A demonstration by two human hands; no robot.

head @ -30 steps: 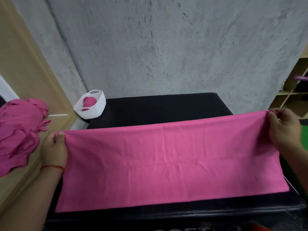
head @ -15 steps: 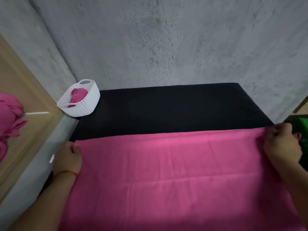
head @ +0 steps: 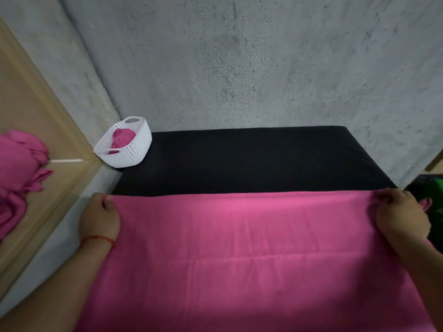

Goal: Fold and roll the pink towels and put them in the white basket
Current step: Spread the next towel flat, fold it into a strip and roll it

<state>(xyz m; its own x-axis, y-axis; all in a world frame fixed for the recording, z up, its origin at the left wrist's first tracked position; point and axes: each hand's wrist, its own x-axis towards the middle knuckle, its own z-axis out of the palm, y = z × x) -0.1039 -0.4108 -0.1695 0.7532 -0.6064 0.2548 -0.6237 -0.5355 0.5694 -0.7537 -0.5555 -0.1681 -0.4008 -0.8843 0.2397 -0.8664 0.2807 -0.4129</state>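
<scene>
Head view: left hand [head: 99, 219] and right hand [head: 400, 216] each pinch a pink towel [head: 239, 248] corner over the black bench [head: 239, 159]; hold that edge taut and square before folding.

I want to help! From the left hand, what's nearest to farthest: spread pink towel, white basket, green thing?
1. spread pink towel, pinched by the left hand.
2. white basket, back left corner.
3. green thing, far right.

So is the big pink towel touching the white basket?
Apart. The head view shows bare black table between the pink towel and the white basket.
</scene>
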